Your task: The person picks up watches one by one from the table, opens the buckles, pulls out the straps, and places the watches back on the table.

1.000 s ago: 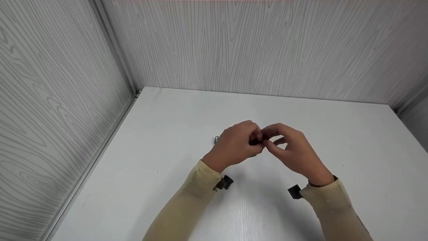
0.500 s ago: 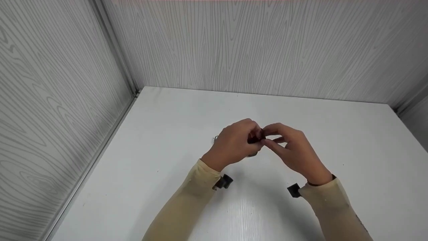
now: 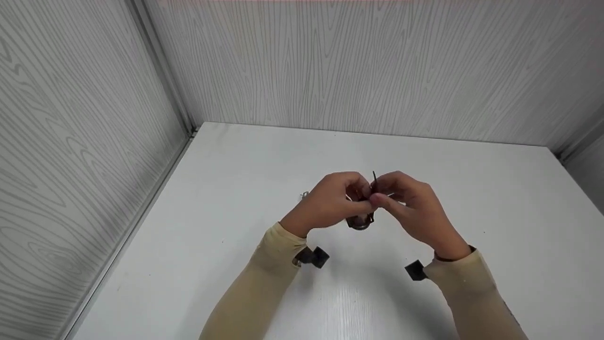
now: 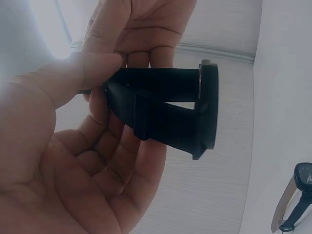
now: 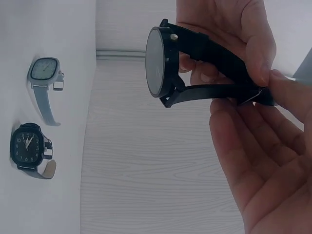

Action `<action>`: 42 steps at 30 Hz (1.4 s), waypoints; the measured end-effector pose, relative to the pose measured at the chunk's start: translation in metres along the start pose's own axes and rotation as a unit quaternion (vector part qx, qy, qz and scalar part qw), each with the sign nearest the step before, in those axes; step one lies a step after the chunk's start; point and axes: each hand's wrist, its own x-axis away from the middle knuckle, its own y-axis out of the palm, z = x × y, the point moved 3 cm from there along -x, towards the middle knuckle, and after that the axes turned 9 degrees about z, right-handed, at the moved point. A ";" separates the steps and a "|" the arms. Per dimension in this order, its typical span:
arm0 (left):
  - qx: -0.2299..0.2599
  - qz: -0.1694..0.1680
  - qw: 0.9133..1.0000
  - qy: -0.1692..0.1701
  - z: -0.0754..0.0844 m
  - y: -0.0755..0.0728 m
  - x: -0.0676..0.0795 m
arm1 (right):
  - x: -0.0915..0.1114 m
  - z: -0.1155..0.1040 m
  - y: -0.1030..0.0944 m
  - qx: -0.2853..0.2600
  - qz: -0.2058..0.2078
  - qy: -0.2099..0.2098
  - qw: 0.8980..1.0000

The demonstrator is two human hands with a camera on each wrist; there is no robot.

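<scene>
Between the two hands hangs a black wristwatch, its round case below the fingers in the head view. My left hand and right hand meet at its strap, thumbs and fingertips pinching it. A thin strap end sticks up between the fingertips. In the right wrist view the round watch face points left, and the strap is looped together at the buckle. From the left wrist the dark watch case shows edge-on with both strap halves converging at the thumb.
On the white table lie a pale blue-grey watch and a black watch with numerals, side by side. In the head view a small metal part peeks out behind the left hand. Wood-grain panels wall the table in.
The watch case has come into view below the hands, and a strap end now stands up between the fingertips. The left hand has shifted slightly left and turned.
</scene>
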 end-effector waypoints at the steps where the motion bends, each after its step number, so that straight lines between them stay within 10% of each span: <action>1: 0.000 -0.001 1.000 -0.001 0.000 0.000 0.000 | 0.000 0.000 0.000 -0.004 -0.003 0.002 1.000; 42: 0.035 0.014 0.999 0.029 0.003 0.002 -0.001 | 0.000 0.000 -0.005 -0.054 -0.006 0.028 0.998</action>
